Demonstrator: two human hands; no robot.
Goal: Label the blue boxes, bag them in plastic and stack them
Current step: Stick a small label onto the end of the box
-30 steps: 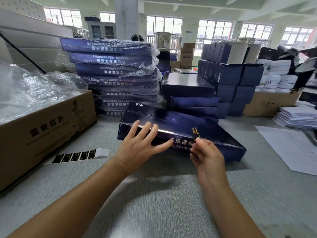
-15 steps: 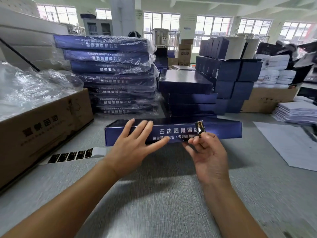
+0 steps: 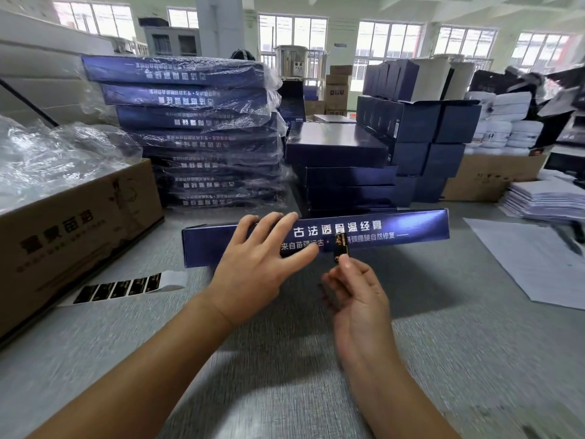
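Blue box (image 3: 411,229) stands on its long edge at the middle of the desk (image 3: 443,343), printed side panel facing me. My left hand (image 3: 256,264) lies against that panel, fingers straight and spread; I judge this props it upright for labelling. My right hand (image 3: 354,286) pinches one small black label (image 3: 341,245) at the fingertips, just before the panel; contact unclear. Label strip (image 3: 120,288) lies toward the desk's left edge, near my left hand. Carton (image 3: 79,229) at the left edge holds loose plastic bags (image 3: 47,156). Bagged stack (image 3: 202,134) stands toward the far edge, bare boxes (image 3: 342,172) beside it.
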